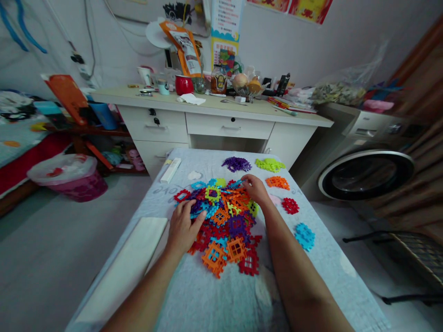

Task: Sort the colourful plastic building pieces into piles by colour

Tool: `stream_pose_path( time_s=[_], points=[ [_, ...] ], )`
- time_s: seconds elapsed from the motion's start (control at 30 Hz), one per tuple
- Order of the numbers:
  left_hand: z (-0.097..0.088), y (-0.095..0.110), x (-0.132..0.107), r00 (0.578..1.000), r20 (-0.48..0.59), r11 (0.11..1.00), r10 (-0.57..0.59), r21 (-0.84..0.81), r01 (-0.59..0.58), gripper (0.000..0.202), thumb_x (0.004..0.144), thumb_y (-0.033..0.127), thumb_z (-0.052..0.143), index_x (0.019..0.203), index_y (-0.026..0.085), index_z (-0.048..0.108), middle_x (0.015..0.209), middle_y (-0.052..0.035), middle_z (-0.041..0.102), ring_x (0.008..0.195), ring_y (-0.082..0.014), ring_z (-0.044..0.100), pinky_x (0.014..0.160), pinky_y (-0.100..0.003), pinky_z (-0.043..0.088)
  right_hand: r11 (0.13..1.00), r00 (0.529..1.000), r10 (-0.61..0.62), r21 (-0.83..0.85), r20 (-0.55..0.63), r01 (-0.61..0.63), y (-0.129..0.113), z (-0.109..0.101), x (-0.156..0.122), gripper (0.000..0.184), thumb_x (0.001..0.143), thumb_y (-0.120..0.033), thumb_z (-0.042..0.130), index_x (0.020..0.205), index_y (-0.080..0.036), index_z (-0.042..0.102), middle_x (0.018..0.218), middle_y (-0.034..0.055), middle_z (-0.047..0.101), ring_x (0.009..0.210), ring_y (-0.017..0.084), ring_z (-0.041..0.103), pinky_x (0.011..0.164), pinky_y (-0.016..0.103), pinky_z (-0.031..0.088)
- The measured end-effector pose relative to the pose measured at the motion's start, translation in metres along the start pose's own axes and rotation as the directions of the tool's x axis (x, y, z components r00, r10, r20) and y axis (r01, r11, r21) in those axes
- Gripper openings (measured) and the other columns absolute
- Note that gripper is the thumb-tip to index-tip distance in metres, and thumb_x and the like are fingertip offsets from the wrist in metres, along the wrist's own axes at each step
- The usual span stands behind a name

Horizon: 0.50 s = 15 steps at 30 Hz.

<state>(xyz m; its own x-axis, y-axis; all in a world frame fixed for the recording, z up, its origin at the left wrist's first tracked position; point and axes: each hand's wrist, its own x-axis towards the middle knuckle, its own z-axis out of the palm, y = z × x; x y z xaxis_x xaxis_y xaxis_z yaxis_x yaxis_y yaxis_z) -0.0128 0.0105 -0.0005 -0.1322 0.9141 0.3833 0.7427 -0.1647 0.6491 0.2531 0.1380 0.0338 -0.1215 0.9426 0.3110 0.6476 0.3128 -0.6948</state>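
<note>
A mixed pile of interlocking plastic building tiles [221,216] in orange, red, purple, green and blue lies mid-table. At its left edge my left hand [182,227] is closed, with blue tiles [198,214] between thumb and fingers. My right hand [255,190] pinches a blue tile [237,184] at the far right side of the pile; its fingertips are partly hidden. Single-colour heaps sit beyond and to the right: purple tiles [236,164], lime green tiles [270,164], orange tiles [278,182], red tiles [290,205] and blue tiles [305,236].
A pale patterned cloth covers the table [221,304]. On the left lie a white board [128,263] and a small white box [170,170]. Behind stands a white desk [228,124] crowded with jars and packets. A washing machine [363,152] is at the right.
</note>
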Motion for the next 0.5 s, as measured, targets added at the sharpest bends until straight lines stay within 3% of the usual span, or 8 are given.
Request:
stream_pose_path(
  time_s=[0.13, 0.3, 0.5],
  points=[
    [0.000, 0.000, 0.000, 1.000, 0.016, 1.000, -0.003, 0.002, 0.003, 0.047, 0.087, 0.052, 0.050, 0.123, 0.021, 0.055, 0.121, -0.0112, 0.055, 0.119, -0.0274, 0.053, 0.105, -0.049, 0.043, 0.998, 0.998, 0.032, 0.052, -0.046, -0.030, -0.003, -0.017, 0.003, 0.020, 0.083, -0.030, 0.053, 0.091, -0.018, 0.068, 0.055, -0.0054, 0.044, 0.054, 0.013, 0.041, 0.056, 0.025, 0.032],
    [0.002, -0.001, 0.001, 1.000, 0.017, 1.000, -0.012, 0.013, 0.012, 0.049, 0.087, 0.053, 0.049, 0.123, 0.020, 0.054, 0.122, -0.0124, 0.054, 0.119, -0.0287, 0.052, 0.106, -0.050, 0.042, 0.999, 0.990, 0.000, 0.037, -0.138, 0.005, -0.008, -0.060, -0.001, 0.021, 0.079, -0.035, 0.058, 0.082, -0.017, 0.069, 0.069, 0.0008, 0.058, 0.065, 0.014, 0.050, 0.061, 0.026, 0.037],
    [0.003, -0.003, 0.001, 1.000, 0.015, 1.000, 0.010, 0.007, -0.010, 0.048, 0.087, 0.053, 0.050, 0.122, 0.021, 0.055, 0.121, -0.0115, 0.054, 0.119, -0.0285, 0.052, 0.106, -0.049, 0.042, 0.979, 0.979, 0.198, 0.061, -0.053, -0.195, 0.013, -0.115, -0.050, 0.024, 0.075, -0.040, 0.061, 0.079, -0.017, 0.067, 0.061, -0.0013, 0.056, 0.055, 0.011, 0.046, 0.053, 0.024, 0.034]
  ],
)
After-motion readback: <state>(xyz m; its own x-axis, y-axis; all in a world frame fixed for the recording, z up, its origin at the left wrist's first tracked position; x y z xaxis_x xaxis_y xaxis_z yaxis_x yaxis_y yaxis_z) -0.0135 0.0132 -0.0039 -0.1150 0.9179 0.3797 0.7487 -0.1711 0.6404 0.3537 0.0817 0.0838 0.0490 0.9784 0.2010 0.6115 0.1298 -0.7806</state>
